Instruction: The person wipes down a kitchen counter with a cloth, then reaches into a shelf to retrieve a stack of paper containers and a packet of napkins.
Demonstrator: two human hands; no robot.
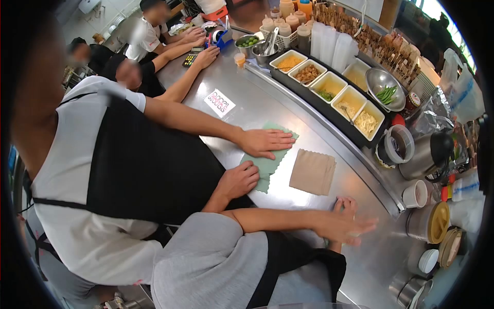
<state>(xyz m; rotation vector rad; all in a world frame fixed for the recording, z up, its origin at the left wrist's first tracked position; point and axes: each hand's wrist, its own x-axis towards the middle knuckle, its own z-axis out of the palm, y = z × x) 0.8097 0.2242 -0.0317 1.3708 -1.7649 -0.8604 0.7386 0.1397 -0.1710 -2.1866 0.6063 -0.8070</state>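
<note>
My left hand [346, 227] reaches across from the left, blurred by motion, its fingers stretched out and nothing visible in them. It crosses over my right wrist. Just beyond, my right hand [346, 205] is at the steel counter, fingers extended and apart, its palm hidden by the left. A small greenish patch [326, 241] shows beside my right wrist. Nearest to both hands, a beige cloth [312, 172] with scalloped edges lies flat. Further left, a co-worker presses a pale green cloth [268, 167] down with both hands.
A black holder [328, 109] with white tubs of fillings runs along the counter's back. Green beans fill a steel bowl [385, 90]. A steel jug [426, 157] and a yellow-lidded tub [428, 222] stand right. A printed card [219, 103] lies left, near other people's arms.
</note>
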